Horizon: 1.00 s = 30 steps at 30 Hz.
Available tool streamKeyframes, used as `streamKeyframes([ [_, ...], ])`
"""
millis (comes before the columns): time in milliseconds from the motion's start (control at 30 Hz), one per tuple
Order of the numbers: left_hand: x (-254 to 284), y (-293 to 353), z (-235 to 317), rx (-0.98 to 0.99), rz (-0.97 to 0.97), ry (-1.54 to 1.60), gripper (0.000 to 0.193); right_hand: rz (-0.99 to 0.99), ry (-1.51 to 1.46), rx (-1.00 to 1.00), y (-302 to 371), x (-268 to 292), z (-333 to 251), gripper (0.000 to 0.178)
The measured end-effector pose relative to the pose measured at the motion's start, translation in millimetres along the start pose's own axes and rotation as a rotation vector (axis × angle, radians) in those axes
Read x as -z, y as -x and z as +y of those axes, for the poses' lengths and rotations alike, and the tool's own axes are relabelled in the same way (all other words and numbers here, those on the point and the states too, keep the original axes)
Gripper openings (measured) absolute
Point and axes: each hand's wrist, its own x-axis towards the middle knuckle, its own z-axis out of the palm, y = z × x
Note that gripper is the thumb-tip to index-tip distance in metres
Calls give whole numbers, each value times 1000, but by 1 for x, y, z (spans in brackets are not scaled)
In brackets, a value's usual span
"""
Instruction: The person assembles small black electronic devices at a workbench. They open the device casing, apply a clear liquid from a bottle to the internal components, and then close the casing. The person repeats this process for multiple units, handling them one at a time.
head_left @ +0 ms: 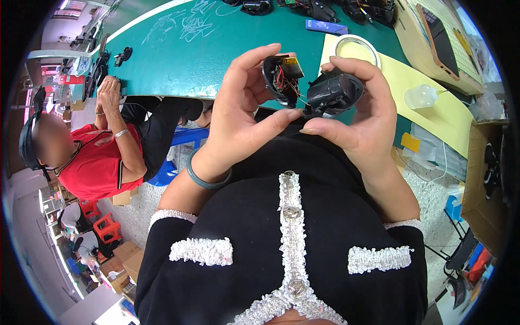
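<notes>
Above the near edge of the green table, I hold two halves of a small black plastic device apart, with thin wires running between them. My left hand (244, 108) is closed around the half-shell (279, 86), which carries red wires and a yellow-wrapped part on a circuit board. In my right hand (363, 114) is the other half, a black housing (330, 93) with a thick cylinder on its face. Both thumbs press at the lower edges, close to each other. The inner side of the right-hand half is partly hidden.
Black device parts (319, 10) lie along the table's (179, 59) far side near a blue box (326, 27). On yellow paper (449, 119) are a tape roll (356, 49) and a translucent bottle (421, 96). A person in red (97, 162) sits at left; a cardboard box (482, 189) stands right.
</notes>
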Motion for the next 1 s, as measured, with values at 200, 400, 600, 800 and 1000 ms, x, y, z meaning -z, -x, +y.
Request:
streamKeyframes([
  [200, 3, 0, 3, 85, -29, 254, 79, 4, -339, -199, -5, 3, 4, 65],
  [400, 2, 0, 7, 190, 53, 304, 88, -14, -453, -258, -4, 6, 12, 64],
  [600, 2, 1, 4, 192, 38, 304, 89, -40, -438, -311, -5, 6, 11, 62],
  [800, 4, 2, 3, 197, 33, 286, 89, -37, -344, -287, -6, 3, 12, 62],
  [1000, 8, 2, 0, 157, -15, 259, 78, -57, -173, -219, -10, 0, 11, 66],
])
